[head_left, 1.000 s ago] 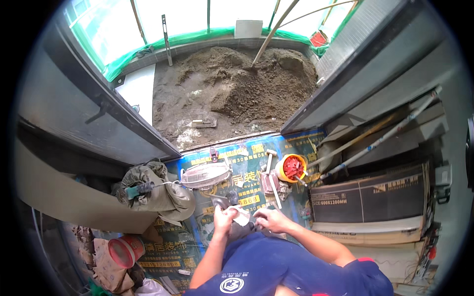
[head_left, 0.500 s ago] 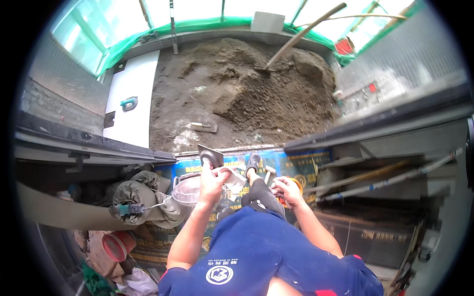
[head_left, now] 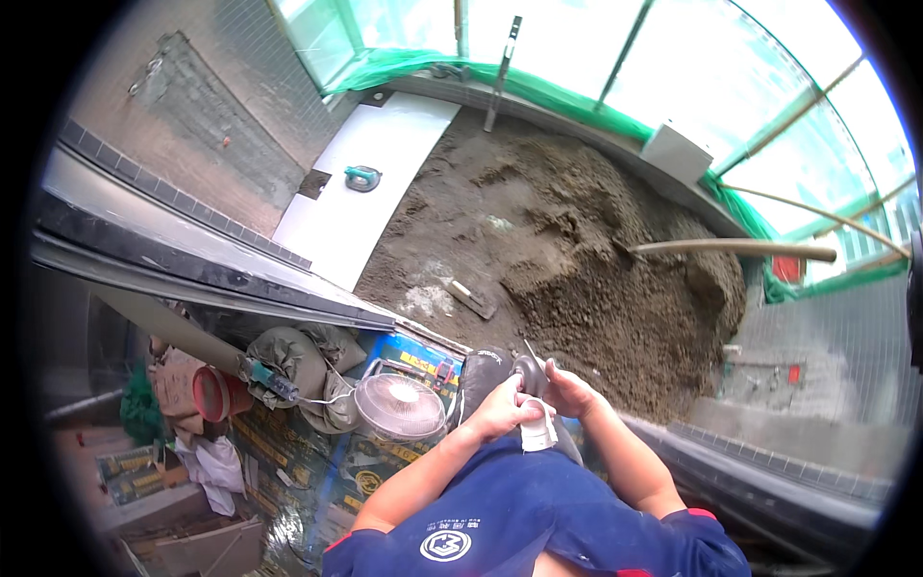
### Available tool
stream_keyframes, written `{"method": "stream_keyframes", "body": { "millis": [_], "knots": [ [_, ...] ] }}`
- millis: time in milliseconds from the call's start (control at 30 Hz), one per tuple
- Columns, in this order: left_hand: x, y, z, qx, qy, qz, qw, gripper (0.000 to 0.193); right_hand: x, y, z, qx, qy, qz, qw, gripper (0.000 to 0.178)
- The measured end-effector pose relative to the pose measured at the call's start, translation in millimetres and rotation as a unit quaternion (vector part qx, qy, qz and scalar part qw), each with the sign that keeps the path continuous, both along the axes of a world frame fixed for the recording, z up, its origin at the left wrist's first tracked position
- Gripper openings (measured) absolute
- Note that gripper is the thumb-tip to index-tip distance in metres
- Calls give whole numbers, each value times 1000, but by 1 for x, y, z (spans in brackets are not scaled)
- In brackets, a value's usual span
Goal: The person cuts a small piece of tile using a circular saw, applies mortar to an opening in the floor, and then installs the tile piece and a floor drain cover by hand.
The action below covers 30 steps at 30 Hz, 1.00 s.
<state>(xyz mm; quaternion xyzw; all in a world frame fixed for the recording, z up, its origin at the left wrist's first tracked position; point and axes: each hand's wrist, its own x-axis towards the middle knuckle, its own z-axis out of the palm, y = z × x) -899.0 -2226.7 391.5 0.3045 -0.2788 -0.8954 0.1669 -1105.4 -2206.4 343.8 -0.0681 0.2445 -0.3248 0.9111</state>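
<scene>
in head view, gripping a white cloth-like piece [head_left: 539,431] in the closed fingers of the left hand [head_left: 500,410], in front of a blue shirt [head_left: 524,495] and just below a dark tool [head_left: 528,373]. showing the right hand [head_left: 572,392] just beside the tool with fingers partly extended, impossible to tell whether gripping; depicting, beyond both, a heap of sand [head_left: 596,288].

Creased white sheet [head_left: 537,435] between the hands [head_left: 502,408]; dark tool [head_left: 528,373] just beyond, partly hidden

A head-worn fisheye looks down from above the hands [head_left: 499,410].
</scene>
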Motion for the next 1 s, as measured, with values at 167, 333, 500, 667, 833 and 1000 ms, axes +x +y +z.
{"method": "stream_keyframes", "body": {
  "millis": [167,333,500,667,833,1000],
  "knots": [
    [1,-79,-23,-47,-12,-3,999,70,5,-99,8,-10,67,-18,998,52],
    [26,-207,-80,-185,-133,-63,972,66,36,-233,4,40,275,39,960,29],
    [87,-395,-153,-302,-182,-73,933,69,88,-397,-80,-6,254,-17,967,30],
    [181,-515,-151,-189,-207,99,955,57,144,-542,-114,34,382,-79,920,27],
    [268,-581,-200,104,-191,319,922,27,154,-687,-141,83,409,-26,909,24],
    [313,-622,-268,180,-210,529,803,21,180,-877,-251,0,493,126,861,23]
  ]
}}
